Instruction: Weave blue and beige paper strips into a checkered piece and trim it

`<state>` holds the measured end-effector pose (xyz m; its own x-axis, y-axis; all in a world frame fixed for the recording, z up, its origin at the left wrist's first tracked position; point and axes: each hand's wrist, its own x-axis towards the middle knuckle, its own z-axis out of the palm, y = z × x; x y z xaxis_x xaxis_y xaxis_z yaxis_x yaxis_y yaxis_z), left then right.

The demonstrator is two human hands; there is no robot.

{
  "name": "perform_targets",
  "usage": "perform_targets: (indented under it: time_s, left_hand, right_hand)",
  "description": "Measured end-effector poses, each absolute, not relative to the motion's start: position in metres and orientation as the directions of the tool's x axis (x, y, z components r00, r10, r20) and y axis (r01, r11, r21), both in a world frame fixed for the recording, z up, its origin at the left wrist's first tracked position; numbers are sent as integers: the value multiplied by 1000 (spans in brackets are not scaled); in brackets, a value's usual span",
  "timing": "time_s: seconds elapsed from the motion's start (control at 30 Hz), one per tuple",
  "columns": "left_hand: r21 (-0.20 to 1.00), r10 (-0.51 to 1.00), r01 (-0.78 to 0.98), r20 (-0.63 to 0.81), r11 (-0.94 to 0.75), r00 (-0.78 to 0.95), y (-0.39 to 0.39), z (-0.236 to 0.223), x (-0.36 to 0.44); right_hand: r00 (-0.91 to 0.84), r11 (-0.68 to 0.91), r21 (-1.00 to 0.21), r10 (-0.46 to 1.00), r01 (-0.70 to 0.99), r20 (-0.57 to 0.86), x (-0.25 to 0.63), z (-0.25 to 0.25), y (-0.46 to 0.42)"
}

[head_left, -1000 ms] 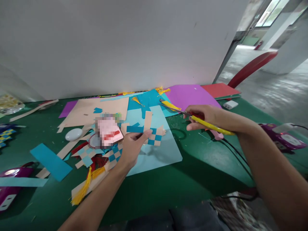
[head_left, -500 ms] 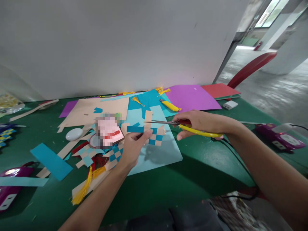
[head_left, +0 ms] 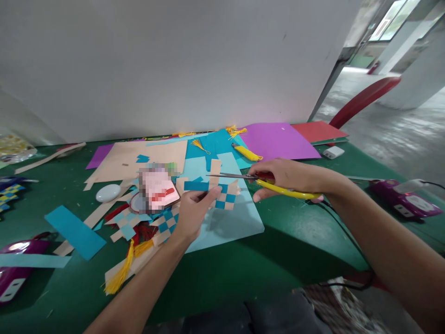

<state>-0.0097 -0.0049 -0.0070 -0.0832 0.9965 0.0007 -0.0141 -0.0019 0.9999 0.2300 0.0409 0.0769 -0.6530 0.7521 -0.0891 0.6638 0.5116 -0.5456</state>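
My left hand pinches a woven paper piece of blue and peach strips, with loose strip ends sticking out at the left and top. In my right hand is a pair of scissors with yellow handles. Their blades lie across the peach strip that rises from the top of the weave; whether they have cut into it I cannot tell. Beneath both lies a pale blue paper sheet. Another checkered woven piece rests just left of my left hand.
A phone, yellow tassels and paper scraps lie at the left. Behind are a yellow cutter, a peach sheet and a purple sheet. Purple power strips stand at both sides. A wall closes the back.
The scissors have shifted very slightly left across the peach strip. My left hand keeps its grip on the woven piece, and the rest of the table looks the same.
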Motion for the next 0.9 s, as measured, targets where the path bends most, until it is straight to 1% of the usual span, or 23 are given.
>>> perform_targets:
  time_s: [0.17,0.33,0.63,0.9]
  left_hand:
    - [1000,995,10,7,-6,-97,-5,-7,-9]
    - [1000,995,-4,18,-19,-98,-5,-8,-7]
    - [999,994,8,40,-40,-102,-5,-7,-6]
    - [1000,995,-10,24,-25,-94,-4,-10,-7]
  right_hand:
    - [-659,522,-523,745,673,-104,229,79,40]
    - [-669,533,-491,728,689,-148,227,83,39]
    - [-683,533,-530,719,660,-128,224,81,39]
    - [-691,549,-519,713,655,-117,221,80,40]
